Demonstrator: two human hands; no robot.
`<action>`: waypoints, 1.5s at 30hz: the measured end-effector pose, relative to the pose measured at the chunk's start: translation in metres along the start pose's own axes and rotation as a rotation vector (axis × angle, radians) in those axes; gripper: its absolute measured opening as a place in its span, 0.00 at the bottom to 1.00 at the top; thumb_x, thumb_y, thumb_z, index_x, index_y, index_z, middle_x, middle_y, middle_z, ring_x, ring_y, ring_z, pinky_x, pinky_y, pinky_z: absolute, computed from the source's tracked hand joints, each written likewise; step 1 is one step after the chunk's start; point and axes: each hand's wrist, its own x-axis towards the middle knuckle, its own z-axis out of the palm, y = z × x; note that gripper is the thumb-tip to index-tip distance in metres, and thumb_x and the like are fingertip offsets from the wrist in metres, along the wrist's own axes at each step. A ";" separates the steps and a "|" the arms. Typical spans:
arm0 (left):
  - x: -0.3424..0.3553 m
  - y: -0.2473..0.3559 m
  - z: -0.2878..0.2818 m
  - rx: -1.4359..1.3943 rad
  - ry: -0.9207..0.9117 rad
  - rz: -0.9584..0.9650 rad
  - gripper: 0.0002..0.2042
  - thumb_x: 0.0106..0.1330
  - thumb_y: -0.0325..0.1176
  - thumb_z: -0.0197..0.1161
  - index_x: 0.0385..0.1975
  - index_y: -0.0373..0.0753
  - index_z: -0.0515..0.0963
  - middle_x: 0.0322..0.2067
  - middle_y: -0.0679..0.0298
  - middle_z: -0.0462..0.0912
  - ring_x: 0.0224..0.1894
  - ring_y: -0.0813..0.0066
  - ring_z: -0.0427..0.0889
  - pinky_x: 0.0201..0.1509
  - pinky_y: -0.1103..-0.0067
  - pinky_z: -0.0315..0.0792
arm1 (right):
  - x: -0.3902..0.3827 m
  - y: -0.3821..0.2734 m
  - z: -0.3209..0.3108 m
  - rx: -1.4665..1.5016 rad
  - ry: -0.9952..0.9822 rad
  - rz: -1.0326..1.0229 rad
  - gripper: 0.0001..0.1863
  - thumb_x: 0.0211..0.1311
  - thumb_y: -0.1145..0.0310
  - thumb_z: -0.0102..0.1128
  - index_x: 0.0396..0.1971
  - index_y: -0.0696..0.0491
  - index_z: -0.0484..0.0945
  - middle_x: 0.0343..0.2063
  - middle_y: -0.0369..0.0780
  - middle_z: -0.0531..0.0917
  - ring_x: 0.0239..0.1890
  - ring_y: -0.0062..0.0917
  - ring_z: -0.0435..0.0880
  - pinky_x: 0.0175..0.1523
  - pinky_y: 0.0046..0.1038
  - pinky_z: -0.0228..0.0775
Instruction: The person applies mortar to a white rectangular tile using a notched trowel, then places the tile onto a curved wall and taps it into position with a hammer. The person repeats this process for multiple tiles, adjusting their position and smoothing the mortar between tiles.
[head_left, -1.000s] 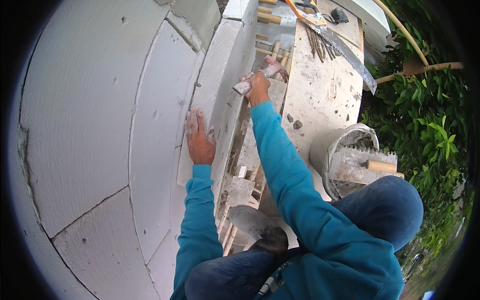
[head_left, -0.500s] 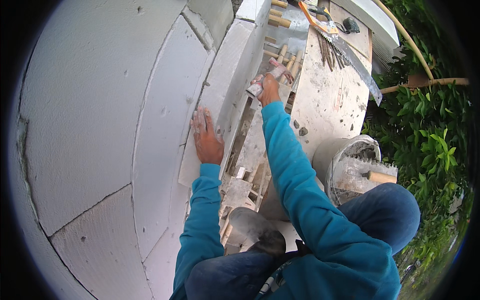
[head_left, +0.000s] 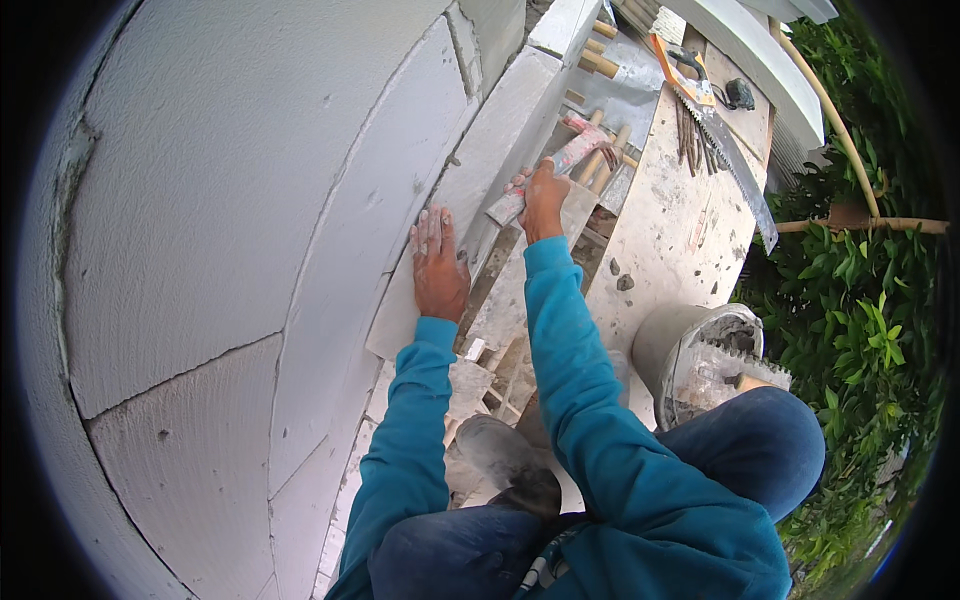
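My left hand (head_left: 439, 268) lies palm down on a long, pale grey block (head_left: 499, 120) along the wall, fingers stretched out. Just right of it, my right hand (head_left: 543, 200) grips a dust-covered hammer (head_left: 578, 146) with traces of red, held beside the block's right side; its claw head points away from me. The wall (head_left: 210, 200) of large pale blocks with rough joints fills the left. Beneath the hammer are short bamboo poles and dirty boards.
A dusty plank (head_left: 650, 245) on the right carries a handsaw (head_left: 730, 150), thin sticks (head_left: 692, 140), a small dark object (head_left: 739, 94) and bits of debris. A mortar bucket (head_left: 660, 340) with a notched trowel (head_left: 720, 370) stands near my right knee. Foliage (head_left: 870, 340) borders the right.
The view has turned slightly, so wall, plank and tools appear shifted right. My left hand stays on the block; my right hand still holds the hammer, with little movement relative to the block.
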 end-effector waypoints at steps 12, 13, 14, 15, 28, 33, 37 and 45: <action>0.003 0.001 0.000 -0.019 0.018 -0.006 0.35 0.58 0.26 0.59 0.67 0.36 0.55 0.68 0.57 0.56 0.70 0.58 0.52 0.75 0.65 0.44 | 0.002 -0.005 0.016 -0.057 -0.080 -0.046 0.08 0.68 0.67 0.44 0.29 0.54 0.62 0.18 0.36 0.69 0.14 0.23 0.69 0.17 0.29 0.67; 0.003 0.003 0.003 -0.025 0.014 -0.009 0.35 0.58 0.26 0.59 0.67 0.36 0.55 0.68 0.57 0.56 0.70 0.58 0.52 0.75 0.65 0.44 | 0.008 -0.004 0.017 -0.113 -0.141 -0.017 0.08 0.68 0.67 0.44 0.29 0.54 0.62 0.18 0.36 0.69 0.14 0.23 0.69 0.17 0.29 0.67; 0.000 -0.002 0.002 -0.019 0.008 -0.029 0.35 0.57 0.26 0.59 0.67 0.36 0.55 0.68 0.57 0.56 0.70 0.58 0.52 0.75 0.65 0.44 | 0.002 -0.006 0.017 -0.177 -0.074 -0.004 0.07 0.67 0.68 0.45 0.30 0.53 0.62 0.18 0.36 0.70 0.14 0.22 0.69 0.17 0.28 0.67; 0.000 -0.003 0.002 -0.013 0.024 -0.022 0.35 0.57 0.26 0.59 0.67 0.36 0.55 0.68 0.57 0.55 0.70 0.58 0.52 0.75 0.65 0.44 | 0.009 -0.010 0.007 -0.161 -0.162 0.033 0.07 0.67 0.68 0.45 0.33 0.54 0.61 0.19 0.37 0.70 0.14 0.23 0.69 0.17 0.29 0.67; -0.002 -0.007 0.001 0.065 0.011 0.001 0.38 0.53 0.25 0.61 0.68 0.36 0.53 0.69 0.56 0.52 0.71 0.57 0.50 0.75 0.64 0.44 | 0.034 -0.003 -0.018 -0.018 -0.222 0.206 0.07 0.68 0.67 0.43 0.31 0.53 0.62 0.19 0.36 0.69 0.16 0.23 0.69 0.19 0.31 0.68; 0.002 0.001 0.002 0.028 0.025 0.017 0.37 0.54 0.25 0.61 0.67 0.35 0.55 0.68 0.55 0.54 0.71 0.57 0.51 0.74 0.64 0.44 | 0.056 0.005 -0.027 0.290 0.073 0.074 0.03 0.62 0.73 0.44 0.31 0.54 0.62 0.19 0.40 0.69 0.15 0.26 0.69 0.19 0.34 0.68; 0.003 0.001 0.008 0.063 0.045 0.034 0.33 0.58 0.27 0.60 0.66 0.36 0.57 0.67 0.54 0.56 0.70 0.56 0.52 0.74 0.64 0.46 | 0.041 0.030 -0.010 -0.097 -0.066 0.163 0.05 0.66 0.70 0.45 0.34 0.54 0.61 0.19 0.36 0.69 0.15 0.23 0.68 0.20 0.32 0.69; 0.001 0.002 0.006 0.053 0.041 0.008 0.40 0.49 0.24 0.63 0.67 0.36 0.56 0.69 0.54 0.54 0.71 0.55 0.51 0.74 0.63 0.44 | 0.030 0.018 -0.011 0.094 0.047 0.144 0.05 0.69 0.69 0.42 0.35 0.54 0.64 0.20 0.37 0.70 0.15 0.23 0.69 0.18 0.32 0.68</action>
